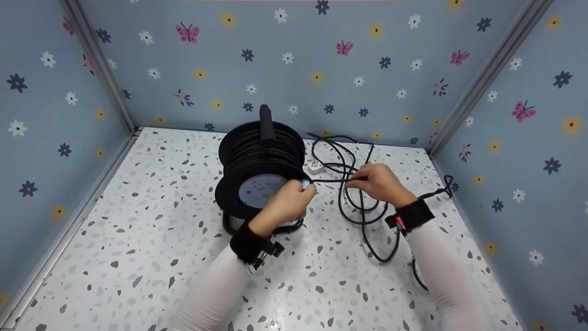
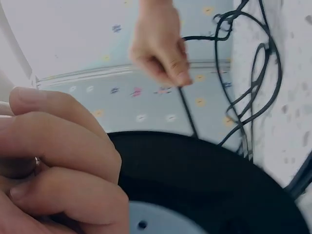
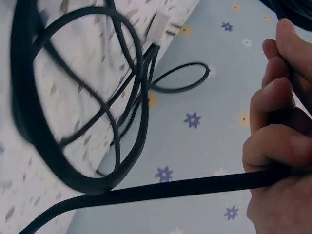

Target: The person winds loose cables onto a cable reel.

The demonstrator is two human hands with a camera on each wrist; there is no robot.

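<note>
On the left I see the black cable reel (image 1: 259,172) standing on the table (image 1: 151,239), with my left hand (image 1: 287,204) curled around the small crank knob on its face. My right hand (image 1: 379,183) pinches the black cable (image 1: 363,216), taut toward the reel. I judge the loose loops could knot and jam the winding.

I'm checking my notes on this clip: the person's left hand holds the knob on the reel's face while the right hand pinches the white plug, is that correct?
Not quite. The right hand pinches the black cable, not the white plug, which lies untouched on the table behind the cable loops, as the head view shows. The left hand does hold the knob on the reel.
</note>
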